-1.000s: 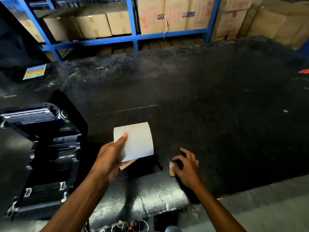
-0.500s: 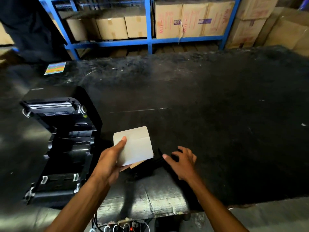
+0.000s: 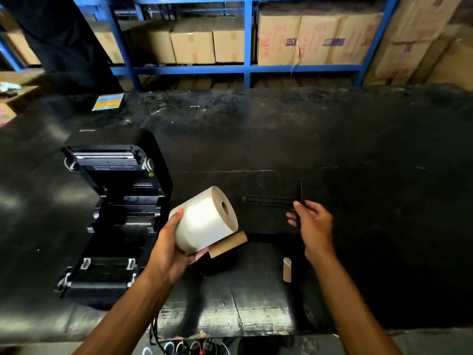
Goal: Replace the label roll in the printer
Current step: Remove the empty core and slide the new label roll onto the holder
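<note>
My new label roll [image 3: 204, 220] is a fat white one, tipped so its cardboard core hole faces up and right. The printer [image 3: 112, 213] sits just left of it, black, lid flipped wide open, roll bay showing.

Dim scene, glare washing across the worktop [image 3: 30, 206] at nine o'clock, label roll [image 3: 204, 221] brightly lit, shelving [image 3: 245, 70] bowed at the edges, corners soft.

Two bare forearms reach forward from below: the left hand [image 3: 174, 248] cups a white paper label roll [image 3: 204, 219] from beneath, thumb up its side, while the right hand [image 3: 313, 225] pinches a thin black spindle rod [image 3: 268, 201].
</note>
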The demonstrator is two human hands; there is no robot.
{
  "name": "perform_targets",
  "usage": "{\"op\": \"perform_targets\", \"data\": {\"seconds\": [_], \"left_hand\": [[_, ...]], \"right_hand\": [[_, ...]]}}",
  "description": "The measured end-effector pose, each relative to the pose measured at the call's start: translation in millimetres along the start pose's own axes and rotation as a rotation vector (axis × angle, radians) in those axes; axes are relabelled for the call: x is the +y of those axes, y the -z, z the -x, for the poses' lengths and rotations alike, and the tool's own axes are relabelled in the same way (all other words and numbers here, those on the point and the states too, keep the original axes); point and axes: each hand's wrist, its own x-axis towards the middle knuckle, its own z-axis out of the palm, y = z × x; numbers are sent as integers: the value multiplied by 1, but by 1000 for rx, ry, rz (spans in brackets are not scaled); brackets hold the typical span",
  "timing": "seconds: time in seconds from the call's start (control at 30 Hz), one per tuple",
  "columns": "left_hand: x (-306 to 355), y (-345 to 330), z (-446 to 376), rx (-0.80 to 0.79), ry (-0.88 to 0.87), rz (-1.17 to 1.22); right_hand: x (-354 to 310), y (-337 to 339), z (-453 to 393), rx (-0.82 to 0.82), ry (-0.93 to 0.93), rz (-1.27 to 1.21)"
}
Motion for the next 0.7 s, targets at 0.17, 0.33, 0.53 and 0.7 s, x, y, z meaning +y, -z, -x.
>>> {"op": "perform_targets", "data": {"seconds": [0.17,0.33,0.53,0.7], "left_hand": [[2,-8,0,-29,1,13],[7,-14,3,7,-80,-64],[11,-19,4,53,-132,-126],[12,-28,11,-21,-87,-96]], "right_hand": [[-11,-13,21,-103,-28,-37],[-25,-10,30,-92,259,102],[-43,-15,45,-115,520,156],[-33,-19,41,-184,345,95]]}}
